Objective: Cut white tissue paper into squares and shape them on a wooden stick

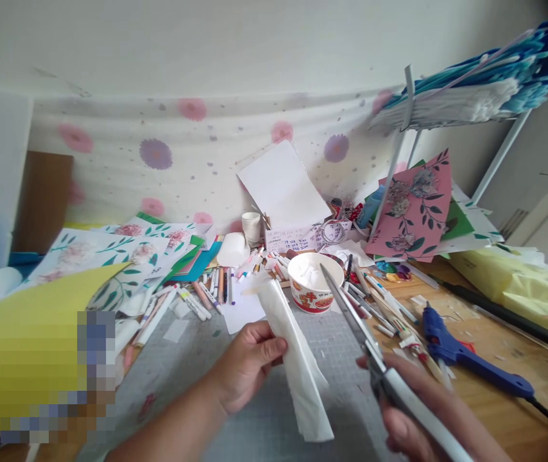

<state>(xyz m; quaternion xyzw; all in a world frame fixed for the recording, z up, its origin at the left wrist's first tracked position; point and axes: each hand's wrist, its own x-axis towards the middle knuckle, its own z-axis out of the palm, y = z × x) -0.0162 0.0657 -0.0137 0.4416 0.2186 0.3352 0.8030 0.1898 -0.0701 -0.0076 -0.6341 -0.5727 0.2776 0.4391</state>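
Pinched between the thumb and fingers of my left hand is a folded strip of white tissue paper, held upright over the grey cutting mat. My right hand grips a pair of scissors by its light handles. The blades point up and to the left, and look nearly closed. They stand to the right of the tissue, apart from it. Behind the blade tips sits a paper bowl with a red printed pattern and something white inside.
A blue glue gun lies on the wooden table at right. Several markers are scattered behind the mat. Floral papers and a yellow sheet occupy the left. A rack of pipe cleaners stands at upper right.
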